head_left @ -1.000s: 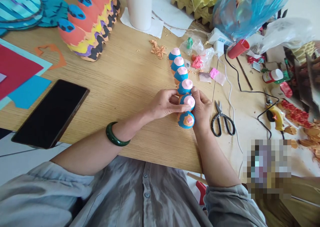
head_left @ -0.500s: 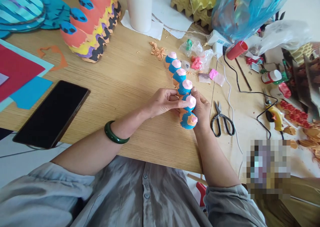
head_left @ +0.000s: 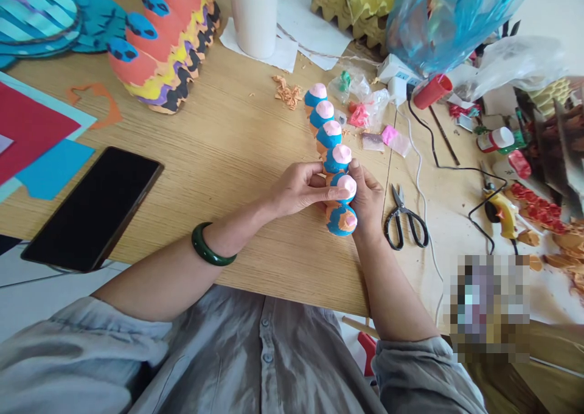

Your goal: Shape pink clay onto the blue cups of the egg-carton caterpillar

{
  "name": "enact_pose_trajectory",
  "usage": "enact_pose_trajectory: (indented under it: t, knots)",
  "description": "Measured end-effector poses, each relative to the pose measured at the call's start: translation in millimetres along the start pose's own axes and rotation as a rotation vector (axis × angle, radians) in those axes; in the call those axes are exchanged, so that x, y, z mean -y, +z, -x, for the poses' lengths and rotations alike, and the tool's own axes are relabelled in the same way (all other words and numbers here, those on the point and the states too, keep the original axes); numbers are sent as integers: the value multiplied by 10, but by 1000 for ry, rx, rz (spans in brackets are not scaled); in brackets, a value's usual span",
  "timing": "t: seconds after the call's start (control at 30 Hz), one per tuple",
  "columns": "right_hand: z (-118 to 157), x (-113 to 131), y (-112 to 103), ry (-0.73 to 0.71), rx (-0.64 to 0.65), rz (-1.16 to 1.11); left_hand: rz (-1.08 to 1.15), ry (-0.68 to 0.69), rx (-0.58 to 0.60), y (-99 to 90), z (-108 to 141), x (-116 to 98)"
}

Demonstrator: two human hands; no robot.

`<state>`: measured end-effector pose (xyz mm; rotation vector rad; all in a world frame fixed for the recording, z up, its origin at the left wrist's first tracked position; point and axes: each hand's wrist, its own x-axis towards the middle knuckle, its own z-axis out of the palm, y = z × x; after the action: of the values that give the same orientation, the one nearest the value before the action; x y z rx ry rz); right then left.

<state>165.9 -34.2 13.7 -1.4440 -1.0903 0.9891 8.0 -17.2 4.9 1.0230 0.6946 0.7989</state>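
Circling the left forearm [head_left: 159, 274], a green bracelet [head_left: 199, 246] sits nearest. Just beyond it, the bump strip [head_left: 337, 158] is raised in both hands above the wooden table [head_left: 255, 259], a row of six blue bumps with pink tops and orange sides; the nearest has only a small pink patch amid orange. The left hand [head_left: 296, 190] grips its left side, thumb laid over the second-nearest bump; the right hand [head_left: 368, 202] clasps the right side, its fingers mostly hidden. Black-handled scissors [head_left: 400, 208] lie partly open right of that hand, and a phone [head_left: 93, 207] lies far left. Farther off are orange scraps [head_left: 287, 91], a red cylinder [head_left: 433, 91], a white cylinder [head_left: 255, 18] on paper, and yellow egg trays [head_left: 374, 3] beside a blue bag [head_left: 447, 24]
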Motion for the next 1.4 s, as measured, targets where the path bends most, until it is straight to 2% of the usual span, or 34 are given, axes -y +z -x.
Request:
enact_pose_trajectory:
  t: [0.2,0.47,0.77,1.1,1.4]
  knots:
    - [24,60,16,-3,-20,-23,68,24,41,-5,11,-58]
    - [25,92,27,83,-54,-88,86,25,45,-5,-1,-53]
    - [39,78,34,80,-11,-137,92,-4,45,4,-11,-30]
    - [1,37,10,53,-26,-66,-3,49,47,-36,-63,101]
    - [3,38,-1,0,-4,-38,85,12,67,14,-20,12]
